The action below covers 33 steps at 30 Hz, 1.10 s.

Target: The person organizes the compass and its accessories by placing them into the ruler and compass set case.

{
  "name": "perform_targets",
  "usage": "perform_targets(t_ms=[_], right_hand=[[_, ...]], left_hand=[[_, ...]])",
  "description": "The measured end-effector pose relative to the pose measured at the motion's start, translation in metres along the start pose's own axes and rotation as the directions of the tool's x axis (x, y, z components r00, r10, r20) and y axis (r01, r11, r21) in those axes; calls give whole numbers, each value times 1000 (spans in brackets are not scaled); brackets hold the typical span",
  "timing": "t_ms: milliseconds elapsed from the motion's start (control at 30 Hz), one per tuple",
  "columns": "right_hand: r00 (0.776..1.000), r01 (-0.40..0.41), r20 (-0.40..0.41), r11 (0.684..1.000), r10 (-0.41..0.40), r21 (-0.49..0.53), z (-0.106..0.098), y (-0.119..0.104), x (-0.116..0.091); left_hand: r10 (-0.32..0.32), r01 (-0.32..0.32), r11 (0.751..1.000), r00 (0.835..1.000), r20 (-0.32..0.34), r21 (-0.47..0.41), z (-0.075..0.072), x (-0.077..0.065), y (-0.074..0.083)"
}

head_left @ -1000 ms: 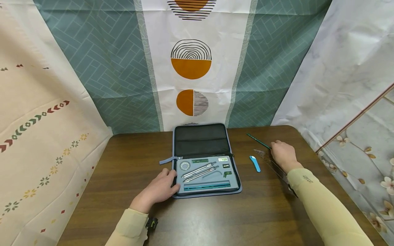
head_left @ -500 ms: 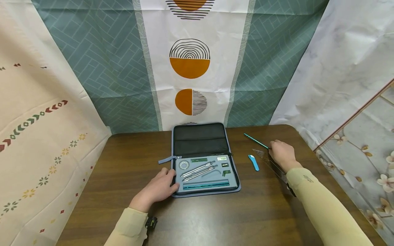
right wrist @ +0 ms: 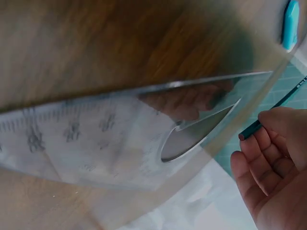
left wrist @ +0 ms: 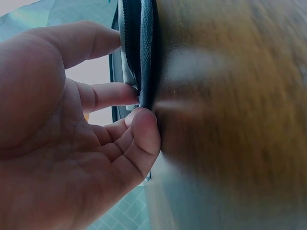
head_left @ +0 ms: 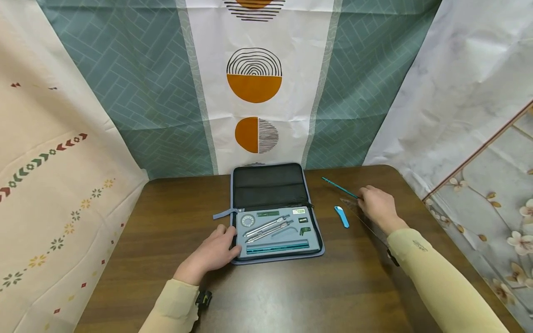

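Note:
A zippered drawing-set case [head_left: 266, 187] lies unfolded on the table, its grey tray [head_left: 275, 239] toward the person. My left hand [head_left: 213, 249] holds the case's left edge; the left wrist view shows thumb and fingertips against the zipper edge [left wrist: 146, 57]. My right hand [head_left: 378, 208], to the right of the case, pinches a teal pencil [head_left: 339, 187] near one end between thumb and fingers. The pencil points away to the far left. Under the right hand and forearm lies a clear set square [right wrist: 115, 129] with printed marks, partly hidden in the head view.
A small blue cutter [head_left: 342, 217] lies between case and right hand. In the tray sit two silver compasses [head_left: 266, 229], a teal pencil [head_left: 276, 248], a round white dial [head_left: 247, 220], a sharpener [head_left: 303, 220] and an eraser [head_left: 298, 211]. Curtains hang behind the wooden table [head_left: 166, 217].
My right hand has moved slightly left with the pencil, whose far tip is now nearer the case. The left hand stays on the case edge. The head view has shifted a little.

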State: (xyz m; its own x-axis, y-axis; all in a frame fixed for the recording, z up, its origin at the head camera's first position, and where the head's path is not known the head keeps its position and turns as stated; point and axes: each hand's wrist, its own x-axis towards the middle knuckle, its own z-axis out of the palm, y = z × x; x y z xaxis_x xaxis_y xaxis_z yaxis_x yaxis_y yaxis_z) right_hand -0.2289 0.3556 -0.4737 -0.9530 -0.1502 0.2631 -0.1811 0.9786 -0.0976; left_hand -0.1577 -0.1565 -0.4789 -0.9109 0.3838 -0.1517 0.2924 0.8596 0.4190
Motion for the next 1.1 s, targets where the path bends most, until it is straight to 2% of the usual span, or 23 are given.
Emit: perform_targets(t_ms=[300,500,667,867,1100], right_hand=[[999,46,-26,999,-45,29,-3,-12,-7],[992,92,-86,995,-87,50,-5,-25,-14],[982,149,-129,987,-140,59,-7,-43,-17],[969,221,-126,973,-212,65,-12,-70,-19],[936,333,-138,942,-324,49,-11,-99,-24]], left_hand=[[20,-20,1000,1000,-6,-5,-1,-1,1],[16,-17,1000,1000,-4,-10,-1,-1,1],[8,-8,1000,1000,-5,-6,-1,-1,0],[7,-7,1000,1000,-4,-6,-1,0,0],[7,-7,1000,1000,-5,-9,0,1,0]])
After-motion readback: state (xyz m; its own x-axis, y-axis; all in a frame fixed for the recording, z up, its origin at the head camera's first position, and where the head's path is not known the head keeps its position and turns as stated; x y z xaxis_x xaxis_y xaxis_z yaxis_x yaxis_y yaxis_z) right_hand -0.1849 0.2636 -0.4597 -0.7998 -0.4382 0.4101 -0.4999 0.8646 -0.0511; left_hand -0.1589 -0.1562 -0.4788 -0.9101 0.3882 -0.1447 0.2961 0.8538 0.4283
